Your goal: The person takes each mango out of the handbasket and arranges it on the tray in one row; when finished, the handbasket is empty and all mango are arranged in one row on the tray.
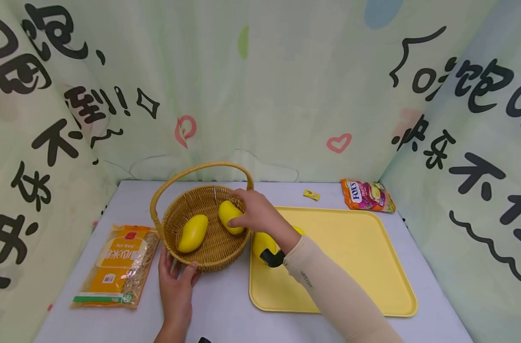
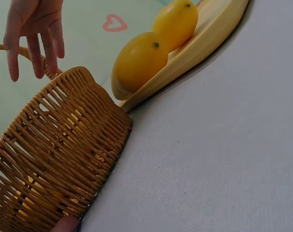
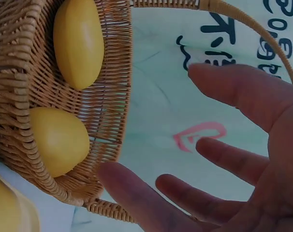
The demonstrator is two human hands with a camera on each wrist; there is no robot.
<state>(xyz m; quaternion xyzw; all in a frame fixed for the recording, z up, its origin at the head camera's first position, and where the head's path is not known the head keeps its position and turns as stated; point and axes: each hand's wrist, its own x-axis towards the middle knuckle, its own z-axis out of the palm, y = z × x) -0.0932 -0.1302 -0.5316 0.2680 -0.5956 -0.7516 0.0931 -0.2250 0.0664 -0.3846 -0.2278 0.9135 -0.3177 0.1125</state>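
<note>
A round wicker basket with an arched handle holds two yellow mangoes, one on the left and one on the right. My left hand grips its near left side, thumb at the rim and fingers lower on the wall. Over the right mango hovers my right hand, near the handle's base. Its fingers are spread apart in the right wrist view, with nothing between them. On the yellow tray lie two more mangoes, a nearer one and a farther one, partly hidden by my right arm in the head view.
Left of the basket lies a clear-and-orange bag of grain. An orange and purple candy bag and a small yellow wrapped candy lie behind the tray. Printed curtains enclose the white table on its sides.
</note>
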